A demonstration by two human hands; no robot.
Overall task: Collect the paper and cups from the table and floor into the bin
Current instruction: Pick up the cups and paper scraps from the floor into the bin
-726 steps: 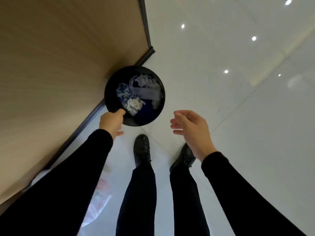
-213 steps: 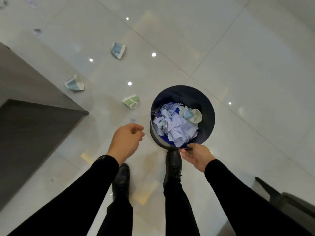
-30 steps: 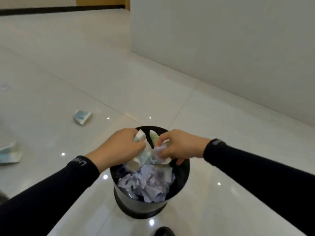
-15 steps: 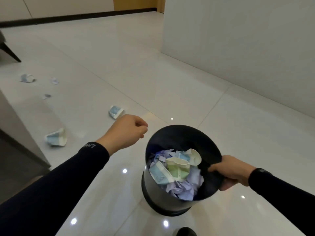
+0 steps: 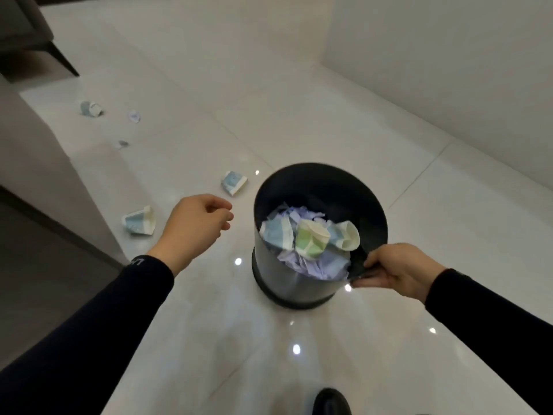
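The pale tiled floor (image 5: 344, 121) fills most of the view, with a white wall (image 5: 449, 49) at the far right and a grey counter (image 5: 39, 163) running down the left edge; a dark chair leg (image 5: 64, 59) shows at the top left. Nothing lies between the hands and the litter on the tiles. The black bin (image 5: 314, 187) stands on the floor at centre, its long axis tipped a little so the mouth faces up and toward the camera, and it is near full of crumpled paper (image 5: 314, 268) topped by 3 crushed cups: a blue one, a green cup (image 5: 309, 242) and a whitish one whose mouth faces right. The right hand (image 5: 395, 271) is clamped on the bin's near rim, thumb inside and fingers outside. The left hand (image 5: 197, 223) hangs over the floor just left of the bin, fingers curled loosely in and holding nothing (no contact with anything). On the floor, 1 blue cup (image 5: 139, 224) lies on its side beside the counter foot, mouth to the right; a flattened cup (image 5: 234, 182) lies just beyond the left hand, near the bin; a third far cup (image 5: 91, 108) lies on its side well away. 2 small scraps (image 5: 134, 116) sit near it. A black shoe (image 5: 330, 402) tip shows at the bottom edge.
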